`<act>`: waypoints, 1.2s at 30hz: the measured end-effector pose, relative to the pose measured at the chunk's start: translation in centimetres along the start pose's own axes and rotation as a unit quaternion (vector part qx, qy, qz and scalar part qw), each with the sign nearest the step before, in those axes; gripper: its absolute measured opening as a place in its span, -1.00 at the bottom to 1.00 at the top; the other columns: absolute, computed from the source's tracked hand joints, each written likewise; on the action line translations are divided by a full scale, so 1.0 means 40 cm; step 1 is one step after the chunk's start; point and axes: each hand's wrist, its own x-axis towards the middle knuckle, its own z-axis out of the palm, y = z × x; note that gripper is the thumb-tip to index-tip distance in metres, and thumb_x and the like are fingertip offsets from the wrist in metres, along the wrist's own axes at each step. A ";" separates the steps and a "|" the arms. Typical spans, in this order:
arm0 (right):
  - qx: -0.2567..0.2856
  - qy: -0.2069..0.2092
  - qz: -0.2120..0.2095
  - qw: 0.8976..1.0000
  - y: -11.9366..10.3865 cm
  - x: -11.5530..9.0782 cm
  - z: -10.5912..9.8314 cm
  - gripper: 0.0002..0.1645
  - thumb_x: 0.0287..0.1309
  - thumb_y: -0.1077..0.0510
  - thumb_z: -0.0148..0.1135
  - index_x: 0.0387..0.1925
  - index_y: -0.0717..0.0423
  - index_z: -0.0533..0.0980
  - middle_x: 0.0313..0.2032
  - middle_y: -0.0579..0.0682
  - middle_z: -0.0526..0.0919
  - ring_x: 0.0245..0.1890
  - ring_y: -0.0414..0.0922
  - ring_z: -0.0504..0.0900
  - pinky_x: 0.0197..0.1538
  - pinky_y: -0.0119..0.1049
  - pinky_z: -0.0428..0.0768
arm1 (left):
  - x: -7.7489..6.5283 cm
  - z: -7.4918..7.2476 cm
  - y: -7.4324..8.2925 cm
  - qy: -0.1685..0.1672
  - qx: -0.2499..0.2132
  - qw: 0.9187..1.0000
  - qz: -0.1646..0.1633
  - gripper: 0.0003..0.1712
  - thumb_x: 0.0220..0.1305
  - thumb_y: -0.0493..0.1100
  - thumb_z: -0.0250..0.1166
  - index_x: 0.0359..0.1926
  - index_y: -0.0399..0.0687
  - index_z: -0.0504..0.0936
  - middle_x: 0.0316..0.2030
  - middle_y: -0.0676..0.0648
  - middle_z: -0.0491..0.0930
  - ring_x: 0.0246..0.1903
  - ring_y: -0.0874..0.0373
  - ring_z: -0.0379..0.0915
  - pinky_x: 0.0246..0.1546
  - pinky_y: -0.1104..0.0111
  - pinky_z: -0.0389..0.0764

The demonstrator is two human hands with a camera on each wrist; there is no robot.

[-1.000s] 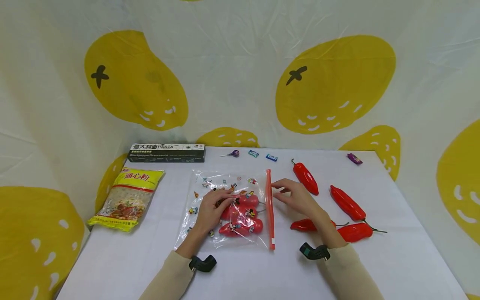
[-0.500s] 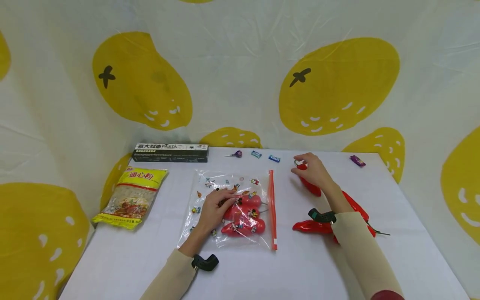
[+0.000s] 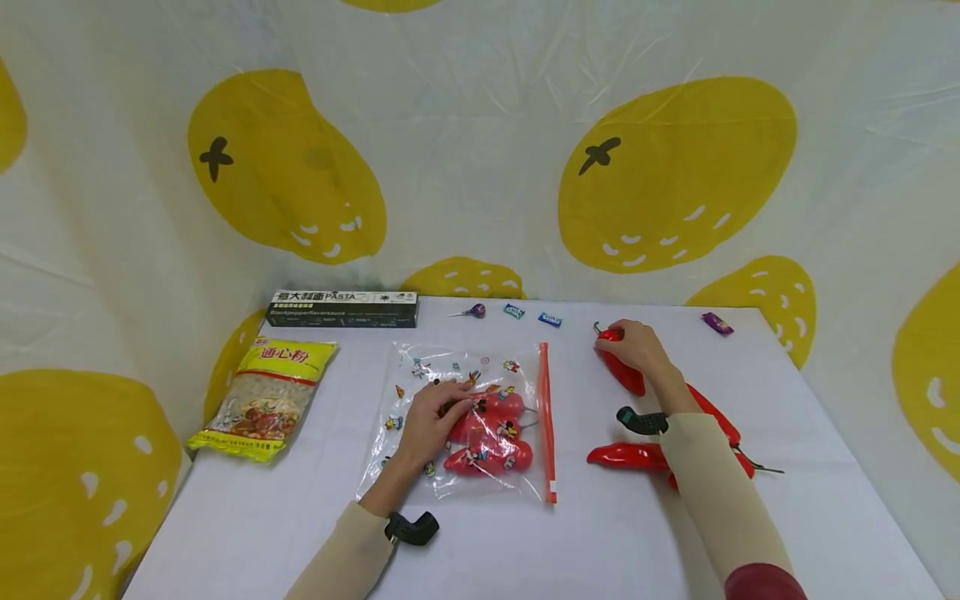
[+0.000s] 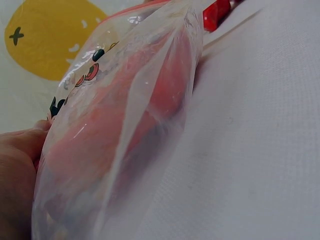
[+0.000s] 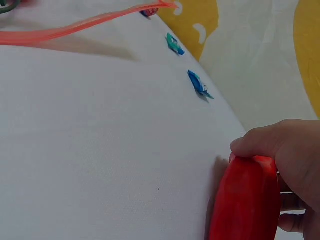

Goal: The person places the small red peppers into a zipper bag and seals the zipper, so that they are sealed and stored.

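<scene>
A clear zip bag (image 3: pixel 420 367) with cartoon prints and a red slider strip lies flat mid-table, with several red peppers (image 3: pixel 487 458) inside. The left hand (image 3: pixel 433 421) grips the bag over the peppers' left ends; in the left wrist view its thumb side (image 4: pixel 20 165) meets the plastic, and the other fingers are hidden. To the right of the bag, the right hand (image 3: pixel 636 348) holds a red pepper (image 3: pixel 626 373) near its stem end. The right wrist view has the thumb on top of this pepper (image 5: pixel 245 200), with fingers curled at its side.
More red peppers (image 3: pixel 626 455) lie under and beside the right forearm. At the back are a pasta box (image 3: pixel 341 310), a lollipop (image 3: pixel 477 311) and wrapped candies (image 3: pixel 550 319), one purple (image 3: pixel 717 323) at far right. A yellow macaroni bag (image 3: pixel 266 400) lies left.
From beside the bag's slider strip, the right hand has moved right to the back pepper and taken hold of it. The left hand has stayed on the bag.
</scene>
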 end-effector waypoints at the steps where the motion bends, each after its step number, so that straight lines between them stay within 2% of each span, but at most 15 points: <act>1: 0.000 0.001 -0.001 1.000 0.000 -0.004 -0.001 -0.18 0.09 -0.18 0.23 0.27 0.14 0.23 0.11 0.24 0.41 0.08 0.15 0.36 0.03 0.05 0.58 | -0.001 0.000 0.000 0.001 0.002 1.000 0.003 -0.84 0.28 0.05 0.19 -0.19 0.26 0.66 0.00 0.07 0.65 0.14 0.12 0.48 0.28 0.07 0.31; 7: 0.016 0.031 -0.024 0.999 -0.023 -0.041 -0.014 -0.23 0.13 -0.16 0.19 0.27 0.12 0.25 0.11 0.23 0.42 0.09 0.15 0.37 0.03 0.05 0.59 | -0.001 -0.002 0.000 0.011 0.015 1.000 0.011 -0.86 0.27 0.02 0.21 -0.21 0.23 0.67 -0.01 0.08 0.65 0.12 0.09 0.49 0.26 0.04 0.32; 11: 0.040 0.058 -0.049 0.996 -0.047 -0.075 -0.025 -0.26 0.15 -0.19 0.17 0.24 0.11 0.30 0.04 0.20 0.47 -0.01 0.09 0.43 -0.08 -0.10 0.65 | -0.001 -0.005 0.002 0.014 0.017 1.000 0.011 -0.85 0.26 0.02 0.22 -0.21 0.22 0.68 -0.02 0.08 0.66 0.11 0.09 0.50 0.25 0.05 0.34; 15: 0.090 0.076 -0.058 0.991 -0.067 -0.114 -0.033 -0.28 0.15 -0.25 0.14 0.23 0.05 0.33 -0.01 0.14 0.49 -0.06 0.03 0.41 -0.22 -0.31 0.59 | -0.001 -0.006 0.005 0.012 0.014 1.000 0.007 -0.85 0.26 0.02 0.22 -0.20 0.21 0.68 -0.02 0.07 0.66 0.12 0.10 0.49 0.26 0.07 0.33; 19: 0.171 0.079 -0.053 0.981 -0.077 -0.156 -0.029 -0.26 0.16 -0.29 0.12 0.26 0.00 0.33 0.07 0.12 0.47 0.01 0.02 0.38 -0.17 -0.37 0.51 | -0.001 -0.004 0.005 0.005 0.015 1.000 -0.002 -0.85 0.27 0.02 0.22 -0.20 0.23 0.67 -0.01 0.10 0.65 0.13 0.16 0.48 0.27 0.09 0.33; 25: 0.297 0.053 -0.052 0.952 -0.069 -0.203 0.006 -0.30 0.17 -0.23 0.15 0.25 -0.01 0.30 0.10 0.02 0.46 -0.02 -0.09 0.43 -0.05 -0.36 0.53 | 0.000 -0.002 0.002 -0.002 0.015 1.000 -0.007 -0.83 0.27 0.04 0.20 -0.18 0.24 0.67 0.01 0.12 0.64 0.13 0.21 0.46 0.28 0.11 0.32; 29: 0.348 0.027 -0.065 0.935 -0.062 -0.213 0.042 -0.33 0.15 -0.17 0.20 0.21 0.01 0.31 0.04 -0.04 0.49 -0.05 -0.07 0.51 0.01 -0.30 0.52 | 0.001 -0.001 -0.002 -0.002 0.015 1.000 -0.007 -0.83 0.28 0.04 0.20 -0.17 0.24 0.67 0.01 0.13 0.63 0.14 0.21 0.46 0.28 0.13 0.33; 31: 0.352 0.014 -0.076 0.933 -0.061 -0.216 0.062 -0.34 0.14 -0.12 0.24 0.21 0.03 0.32 0.05 -0.01 0.50 -0.05 -0.06 0.54 0.04 -0.30 0.53 | 0.000 -0.001 -0.003 -0.002 0.015 1.000 -0.007 -0.83 0.28 0.04 0.20 -0.17 0.24 0.67 0.01 0.13 0.63 0.14 0.20 0.46 0.27 0.13 0.33; 36: 0.340 -0.024 -0.090 0.936 -0.071 -0.220 0.111 -0.35 0.11 -0.02 0.29 0.21 0.06 0.33 0.12 0.06 0.46 0.01 -0.08 0.58 0.10 -0.30 0.56 | -0.001 0.002 -0.001 0.000 0.010 1.000 -0.003 -0.83 0.27 0.05 0.20 -0.19 0.23 0.67 0.00 0.11 0.64 0.13 0.18 0.47 0.25 0.11 0.36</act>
